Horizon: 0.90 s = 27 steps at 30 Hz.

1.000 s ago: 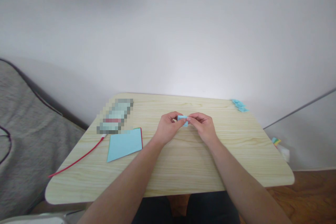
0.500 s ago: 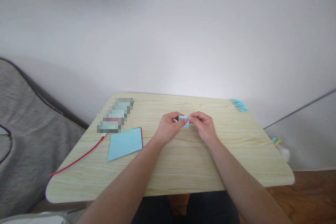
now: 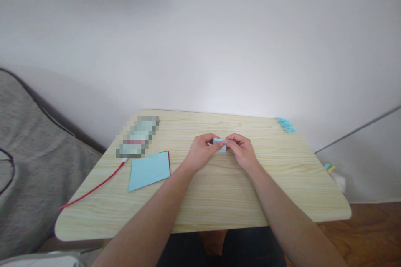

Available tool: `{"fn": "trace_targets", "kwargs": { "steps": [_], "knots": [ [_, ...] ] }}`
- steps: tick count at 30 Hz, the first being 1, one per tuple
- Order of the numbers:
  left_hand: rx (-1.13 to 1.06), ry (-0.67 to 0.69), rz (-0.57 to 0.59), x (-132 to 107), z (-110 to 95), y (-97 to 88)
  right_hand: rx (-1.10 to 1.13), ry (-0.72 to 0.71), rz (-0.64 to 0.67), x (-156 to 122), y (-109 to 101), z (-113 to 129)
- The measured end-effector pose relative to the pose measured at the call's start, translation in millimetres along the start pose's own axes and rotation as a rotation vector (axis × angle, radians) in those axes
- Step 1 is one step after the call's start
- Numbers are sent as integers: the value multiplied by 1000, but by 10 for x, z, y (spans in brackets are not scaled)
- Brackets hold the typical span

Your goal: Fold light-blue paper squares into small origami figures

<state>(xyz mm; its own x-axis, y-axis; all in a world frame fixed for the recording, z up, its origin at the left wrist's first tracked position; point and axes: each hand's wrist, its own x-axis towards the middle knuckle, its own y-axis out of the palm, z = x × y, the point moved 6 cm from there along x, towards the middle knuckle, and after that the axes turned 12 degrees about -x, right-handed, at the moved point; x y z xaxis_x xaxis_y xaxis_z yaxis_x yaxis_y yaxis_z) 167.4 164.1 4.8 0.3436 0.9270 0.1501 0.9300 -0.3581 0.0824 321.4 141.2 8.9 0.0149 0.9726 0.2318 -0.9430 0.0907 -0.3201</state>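
A small piece of light blue folded paper (image 3: 221, 148) is pinched between my two hands, above the middle of the table. My left hand (image 3: 203, 149) is closed on its left side, with the thumb lying across the front. At the upper right edge, my right hand (image 3: 240, 147) grips it between thumb and forefinger. The fingers behind the paper are mostly hidden. A stack of coloured paper sheets (image 3: 149, 170), light blue on top with red and green edges, lies left of my left forearm.
Several small folded blue papers (image 3: 286, 125) sit at the table's far right corner. A blurred-out phone-like device (image 3: 138, 137) with a red cable (image 3: 97, 190) lies at the left. The wooden table (image 3: 213, 200) meets a white wall (image 3: 219, 41). Grey fabric (image 3: 40, 154) is beside the table.
My right thumb and fingers have shifted slightly left over the paper's upper right edge. Both hands keep hold of it, and the other things stay in place.
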Motion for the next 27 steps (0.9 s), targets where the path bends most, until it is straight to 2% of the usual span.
{"fn": "trace_targets", "kwargs": {
  "steps": [2, 6, 12, 16, 19, 27],
  "knots": [
    [-54, 9, -5, 7, -2, 6, 26, 11, -12, 7, -14, -14],
    [-186, 6, -92, 26, -7, -40, 138, 67, -51, 28, -44, -85],
    [-148, 17, -100, 28, -9, -81, 247, 117, -68, 39, -41, -157],
    [-122, 38, -117, 28, 1, -92, 218, 108, -49, 26, -27, -119],
    [-135, 38, -123, 28, -12, -89, 138, 92, 12, 13, 5, -68],
    [-201, 25, -82, 14, -69, -58, 64, 82, 111, -2, 43, -26]
  ]
}}
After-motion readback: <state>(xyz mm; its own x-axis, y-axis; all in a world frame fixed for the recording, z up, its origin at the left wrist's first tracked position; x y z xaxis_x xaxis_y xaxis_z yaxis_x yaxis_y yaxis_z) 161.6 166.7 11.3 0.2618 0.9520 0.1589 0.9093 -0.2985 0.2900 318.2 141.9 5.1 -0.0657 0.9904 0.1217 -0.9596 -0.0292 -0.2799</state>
